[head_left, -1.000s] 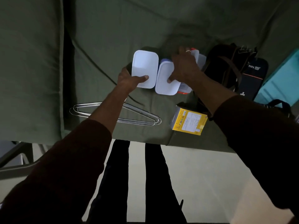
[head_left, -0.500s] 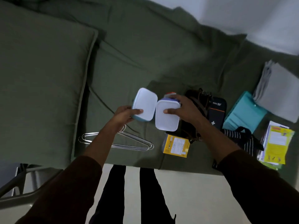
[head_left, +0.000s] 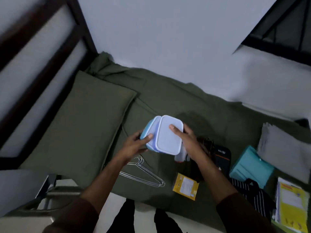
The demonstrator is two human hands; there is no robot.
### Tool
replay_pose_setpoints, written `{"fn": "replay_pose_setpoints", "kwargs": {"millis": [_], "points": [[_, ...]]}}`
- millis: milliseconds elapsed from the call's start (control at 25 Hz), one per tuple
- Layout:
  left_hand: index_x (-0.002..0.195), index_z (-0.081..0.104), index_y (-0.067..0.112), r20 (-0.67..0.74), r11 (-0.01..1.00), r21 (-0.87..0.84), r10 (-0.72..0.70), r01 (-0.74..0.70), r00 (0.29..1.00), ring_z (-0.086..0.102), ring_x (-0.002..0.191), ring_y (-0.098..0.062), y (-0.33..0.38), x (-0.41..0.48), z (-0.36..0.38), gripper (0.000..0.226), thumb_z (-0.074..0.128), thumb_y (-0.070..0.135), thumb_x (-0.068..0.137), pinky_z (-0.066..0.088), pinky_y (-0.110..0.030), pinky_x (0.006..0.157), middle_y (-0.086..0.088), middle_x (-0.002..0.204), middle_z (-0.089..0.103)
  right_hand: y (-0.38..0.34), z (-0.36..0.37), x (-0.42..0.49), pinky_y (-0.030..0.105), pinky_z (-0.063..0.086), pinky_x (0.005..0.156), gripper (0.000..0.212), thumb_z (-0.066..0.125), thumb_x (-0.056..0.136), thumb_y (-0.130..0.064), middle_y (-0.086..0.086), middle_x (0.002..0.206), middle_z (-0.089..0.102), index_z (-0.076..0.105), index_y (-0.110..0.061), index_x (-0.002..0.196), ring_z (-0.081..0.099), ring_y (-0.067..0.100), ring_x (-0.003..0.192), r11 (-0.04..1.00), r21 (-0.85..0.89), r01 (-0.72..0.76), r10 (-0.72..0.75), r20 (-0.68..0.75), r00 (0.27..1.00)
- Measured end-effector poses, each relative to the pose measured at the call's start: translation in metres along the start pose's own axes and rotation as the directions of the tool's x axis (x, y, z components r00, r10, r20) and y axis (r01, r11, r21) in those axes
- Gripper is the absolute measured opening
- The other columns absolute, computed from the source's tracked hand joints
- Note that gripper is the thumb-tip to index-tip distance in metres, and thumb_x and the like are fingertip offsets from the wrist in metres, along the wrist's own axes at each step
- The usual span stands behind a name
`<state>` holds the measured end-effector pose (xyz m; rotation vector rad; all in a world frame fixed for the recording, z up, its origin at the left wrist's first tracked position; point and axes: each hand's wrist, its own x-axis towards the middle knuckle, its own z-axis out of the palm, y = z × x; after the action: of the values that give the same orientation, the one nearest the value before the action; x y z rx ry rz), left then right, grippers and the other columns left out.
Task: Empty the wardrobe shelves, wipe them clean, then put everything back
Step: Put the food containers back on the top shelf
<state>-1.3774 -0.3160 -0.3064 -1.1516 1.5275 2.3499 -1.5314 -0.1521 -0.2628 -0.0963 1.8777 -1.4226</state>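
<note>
I hold two white-lidded plastic boxes in the air above the bed. My left hand (head_left: pixel 135 144) grips the light blue box (head_left: pixel 149 131) from its left side. My right hand (head_left: pixel 186 138) grips the purple-rimmed box (head_left: pixel 168 137), thumb on its lid. The purple-rimmed box overlaps the right part of the blue one, and the two touch. A third box with a red rim (head_left: pixel 179 157) lies on the bed just under my right hand, mostly hidden.
On the green bedsheet (head_left: pixel 168 101) lie wire hangers (head_left: pixel 143 175), a yellow carton (head_left: pixel 185 185), a dark pouch (head_left: pixel 222 157), a teal folder (head_left: pixel 250 167), a striped bag (head_left: pixel 252 194), grey folded cloth (head_left: pixel 284 145) and yellow papers (head_left: pixel 291 204). A green pillow (head_left: pixel 80 125) lies left.
Both hands lifted the two boxes off the bed and brought them together, so they now overlap. The camera tilted up, revealing the wall and headboard.
</note>
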Motion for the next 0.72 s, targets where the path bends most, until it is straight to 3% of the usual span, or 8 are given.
{"fn": "replay_pose_setpoints", "kwargs": {"millis": [80, 240, 400, 560, 720], "points": [[0.125, 0.066, 0.017, -0.041, 0.998, -0.038, 0.047, -0.048, 0.998, 0.070, 0.096, -0.017, 0.003, -0.029, 0.001, 0.058, 0.085, 0.043, 0.077, 0.059, -0.041, 0.093, -0.007, 0.116, 0.073, -0.014, 0.014, -0.012, 0.019, 0.053, 0.075, 0.028, 0.072, 0.090, -0.038, -0.008, 0.106, 0.073, 0.068, -0.021, 0.112, 0.067, 0.008, 0.095, 1.000, -0.008, 0.022, -0.022, 0.032, 0.999], [0.127, 0.063, 0.015, -0.160, 0.988, -0.074, 0.123, -0.136, 0.979, 0.071, 0.106, -0.021, 0.002, -0.078, 0.006, 0.057, 0.084, 0.041, 0.080, 0.057, -0.046, 0.096, -0.008, 0.123, 0.071, -0.025, 0.035, -0.028, 0.037, 0.055, 0.094, 0.060, 0.070, 0.077, -0.067, -0.008, 0.117, 0.070, 0.063, -0.031, 0.123, 0.065, 0.015, 0.109, 1.000, 0.002, 0.030, -0.030, 0.158, 0.987], [0.129, 0.061, 0.013, -0.293, 0.969, -0.124, 0.170, -0.214, 0.941, 0.071, 0.110, -0.022, -0.014, -0.123, 0.005, 0.073, 0.088, 0.049, 0.071, 0.060, -0.041, 0.086, -0.009, 0.125, 0.070, -0.027, 0.054, -0.052, 0.038, 0.055, 0.093, 0.038, 0.066, 0.086, -0.061, -0.006, 0.109, 0.071, 0.066, -0.031, 0.109, 0.066, 0.017, 0.103, 0.996, -0.049, 0.068, -0.053, 0.269, 0.962], [0.130, 0.053, 0.008, -0.380, 0.949, -0.198, 0.157, -0.246, 0.912, 0.072, 0.102, -0.024, -0.037, -0.173, -0.007, 0.099, 0.095, 0.056, 0.055, 0.060, -0.041, 0.083, -0.018, 0.129, 0.064, -0.027, 0.084, -0.087, 0.041, 0.056, 0.090, 0.041, 0.068, 0.082, -0.065, -0.005, 0.101, 0.073, 0.069, -0.029, 0.102, 0.068, 0.018, 0.096, 0.984, -0.127, 0.127, -0.072, 0.368, 0.927], [0.126, 0.055, 0.002, -0.442, 0.924, -0.249, 0.158, -0.290, 0.883, 0.071, 0.102, -0.026, -0.063, -0.243, -0.036, 0.084, 0.082, 0.060, 0.071, 0.060, -0.046, 0.090, -0.021, 0.124, 0.067, -0.030, 0.135, -0.147, 0.032, 0.055, 0.079, 0.033, 0.067, 0.088, -0.055, -0.006, 0.091, 0.072, 0.072, -0.025, 0.099, 0.066, 0.015, 0.085, 0.958, -0.177, 0.225, -0.104, 0.519, 0.848]]}}
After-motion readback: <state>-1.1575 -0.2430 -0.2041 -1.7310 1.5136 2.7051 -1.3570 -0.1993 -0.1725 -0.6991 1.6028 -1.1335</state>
